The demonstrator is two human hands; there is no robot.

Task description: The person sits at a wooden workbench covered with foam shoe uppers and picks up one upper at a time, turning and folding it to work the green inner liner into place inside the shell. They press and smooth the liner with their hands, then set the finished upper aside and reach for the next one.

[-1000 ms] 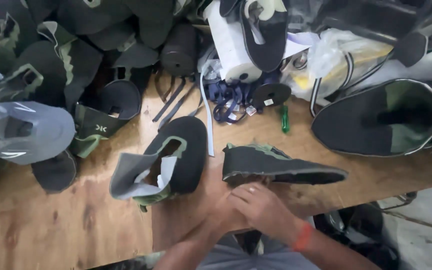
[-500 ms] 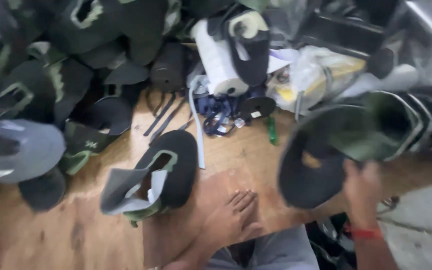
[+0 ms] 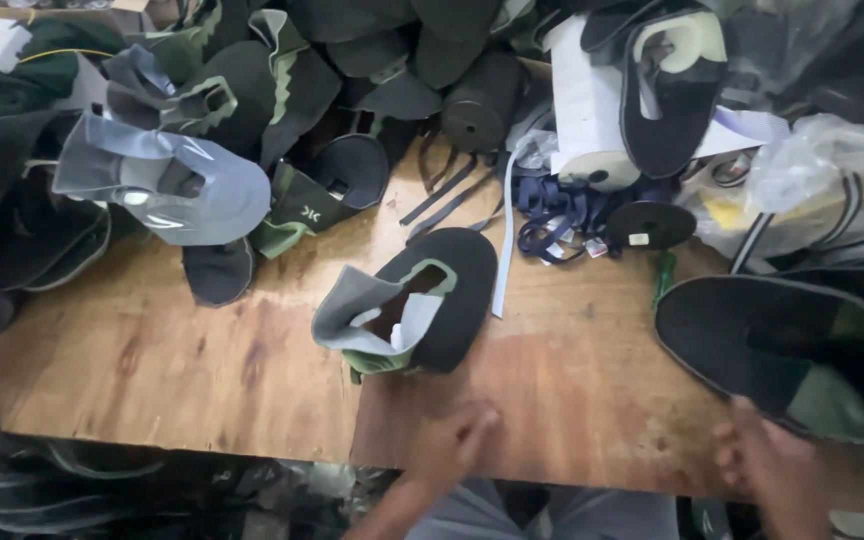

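From the head view, the wooden desk (image 3: 202, 370) runs across the frame, its far edge heaped with dark shoe uppers (image 3: 252, 90), apparently piled there to keep the near side free for working. The right hand (image 3: 767, 470) sits at the desk's near right edge, touching the rim of a large black shoe upper with green lining (image 3: 802, 345) that lies on its side, opening towards the person; the fingers look curled narrow against it, but motion blur leaves me unable to tell whether they actually grip it. The left hand (image 3: 457, 440) rests low on the desk near the front edge, fingers loosely folded and holding nothing, just below a grey-and-black upper (image 3: 407, 310) that lies alone in the middle of the desk, within easy reach. Beyond it sit a white paper roll (image 3: 582, 110), a tangle of dark blue straps (image 3: 552, 215) and a clear plastic bag (image 3: 822, 170).
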